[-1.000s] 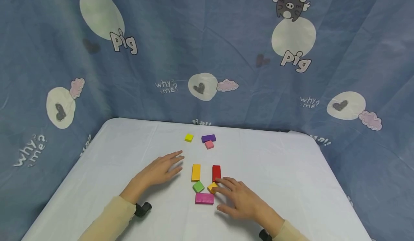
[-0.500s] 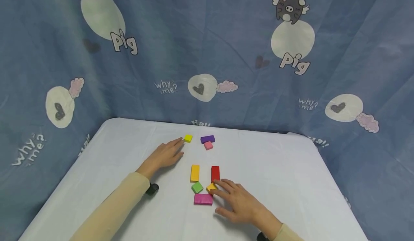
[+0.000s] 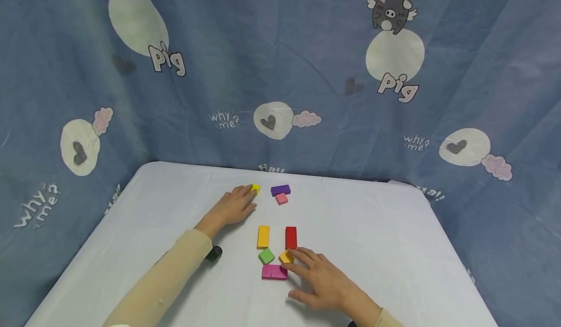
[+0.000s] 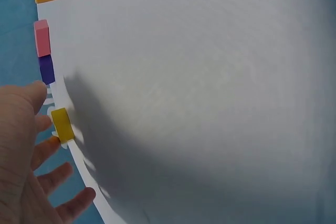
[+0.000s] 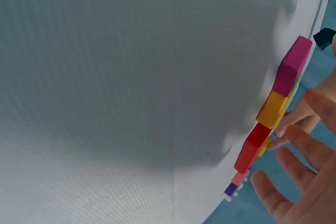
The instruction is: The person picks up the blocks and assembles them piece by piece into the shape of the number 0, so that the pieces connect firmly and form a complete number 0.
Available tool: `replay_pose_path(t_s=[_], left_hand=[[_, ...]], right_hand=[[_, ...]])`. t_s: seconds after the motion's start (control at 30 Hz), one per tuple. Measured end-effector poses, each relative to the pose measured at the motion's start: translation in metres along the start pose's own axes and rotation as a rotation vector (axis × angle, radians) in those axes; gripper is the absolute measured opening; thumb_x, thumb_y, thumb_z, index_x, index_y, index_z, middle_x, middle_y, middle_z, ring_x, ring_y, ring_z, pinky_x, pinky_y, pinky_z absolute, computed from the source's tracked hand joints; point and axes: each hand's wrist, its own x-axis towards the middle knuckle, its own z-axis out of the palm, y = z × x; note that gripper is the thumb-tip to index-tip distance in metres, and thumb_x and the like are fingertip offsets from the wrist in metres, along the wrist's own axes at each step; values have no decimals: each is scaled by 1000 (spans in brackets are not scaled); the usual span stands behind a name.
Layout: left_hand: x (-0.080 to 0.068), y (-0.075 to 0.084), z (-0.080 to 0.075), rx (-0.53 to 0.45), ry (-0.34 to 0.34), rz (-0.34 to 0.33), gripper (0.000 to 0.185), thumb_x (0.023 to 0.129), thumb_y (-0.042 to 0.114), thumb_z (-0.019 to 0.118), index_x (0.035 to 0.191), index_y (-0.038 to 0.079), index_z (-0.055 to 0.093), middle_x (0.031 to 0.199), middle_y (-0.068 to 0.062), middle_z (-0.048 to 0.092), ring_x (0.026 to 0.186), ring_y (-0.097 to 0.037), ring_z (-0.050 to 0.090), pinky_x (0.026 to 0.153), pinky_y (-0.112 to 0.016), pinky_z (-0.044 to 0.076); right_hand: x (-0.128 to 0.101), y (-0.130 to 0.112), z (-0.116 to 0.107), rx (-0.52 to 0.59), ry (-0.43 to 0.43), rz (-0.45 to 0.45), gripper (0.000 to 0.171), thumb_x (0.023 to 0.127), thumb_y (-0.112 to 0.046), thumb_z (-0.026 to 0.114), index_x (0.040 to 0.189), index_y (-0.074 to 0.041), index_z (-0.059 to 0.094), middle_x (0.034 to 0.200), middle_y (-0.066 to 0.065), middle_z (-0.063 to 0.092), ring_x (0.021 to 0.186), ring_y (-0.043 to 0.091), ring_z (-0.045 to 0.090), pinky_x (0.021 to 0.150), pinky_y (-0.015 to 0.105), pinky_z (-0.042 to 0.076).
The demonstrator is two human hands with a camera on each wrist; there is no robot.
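Note:
My left hand (image 3: 231,206) reaches to the far part of the table, its fingertips at a small yellow block (image 3: 256,188) and partly covering it. In the left wrist view the fingers are spread beside that yellow block (image 4: 63,125), the thumb apart from it. My right hand (image 3: 322,280) is held with loose fingers over the near right of the block group, nothing gripped. Its fingertips partly cover a small orange-yellow block (image 3: 286,257). Close by are a red block (image 3: 291,238), a magenta block (image 3: 274,272), a green block (image 3: 266,256) and a long yellow-orange block (image 3: 263,237).
A purple block (image 3: 280,190) lies near the far edge, with a pink block (image 3: 282,199) just in front of it. The white table (image 3: 372,229) stands before a blue printed curtain (image 3: 333,142).
My left hand has moved away from me, up to the small yellow block, and its fingertips now cover part of it. The right hand has stayed nearly in place over the near blocks.

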Motion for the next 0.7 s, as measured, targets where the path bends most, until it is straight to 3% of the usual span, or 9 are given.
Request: replay_pose_path(t_s=[0.13,0.7], left_hand=[[-2,0,-1,21,13,9,49,103,35,48,142,6,50,147,-18,40,134,-35,37,99,-55,41],[-18,6,-7,-83,-57,38,42,103,36,47,136,13,60,146,-11,46,135,-29,40,107,-52,35]], right_hand=[[0,0,0,-11,2,-4,61,94,-59,49,148,-31,43,153,0,35,138,25,33,101,53,42],[-1,-2,0,-5,-1,-22,60,95,-58,48,148,-32,43,154,0,34,138,24,32,101,53,42]])
